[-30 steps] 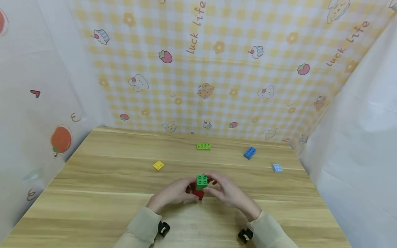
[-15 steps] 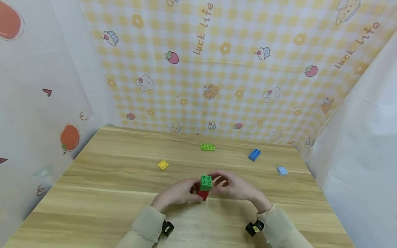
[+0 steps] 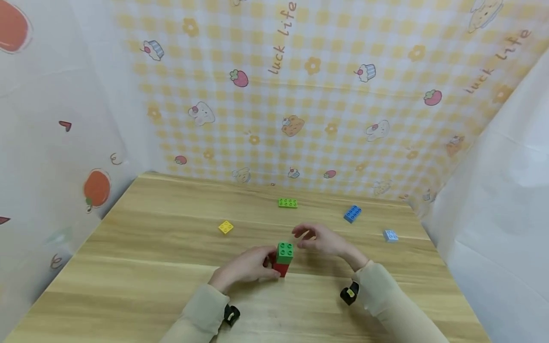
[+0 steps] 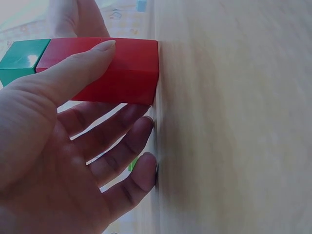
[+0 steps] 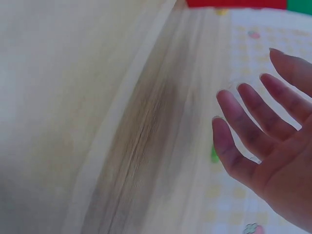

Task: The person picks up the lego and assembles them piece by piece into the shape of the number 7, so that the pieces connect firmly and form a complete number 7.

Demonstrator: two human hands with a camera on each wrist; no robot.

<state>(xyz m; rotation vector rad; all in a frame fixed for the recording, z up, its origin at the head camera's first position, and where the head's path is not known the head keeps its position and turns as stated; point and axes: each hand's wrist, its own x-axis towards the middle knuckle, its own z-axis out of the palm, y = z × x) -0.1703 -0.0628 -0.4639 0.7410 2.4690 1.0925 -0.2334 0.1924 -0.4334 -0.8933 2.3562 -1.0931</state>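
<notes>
A small tower of toy building bricks stands upright on the wooden table, a green brick [image 3: 285, 253] above red bricks [image 3: 280, 269]. A seam in the left wrist view suggests two red pieces. My left hand [image 3: 247, 269] grips the red part, thumb [image 4: 83, 68] along one side and fingertips behind it. Its lower fingers spread loosely near the tabletop. To the right of the tower and slightly farther back, my right hand [image 3: 324, 239] hovers apart from it. In the right wrist view its fingers [image 5: 253, 124] are loosely bent around nothing.
On the table [image 3: 150, 286] lie a yellow brick [image 3: 226, 227] at left, a lime green brick [image 3: 288, 203] at the back, a blue brick [image 3: 352, 214] and a light blue brick [image 3: 390, 236] at right. Patterned cloth [image 3: 257, 95] rises behind.
My right hand has let go of the green brick and drawn away, right and farther back. The left hand keeps its grip on the red bricks. The head view has shifted slightly.
</notes>
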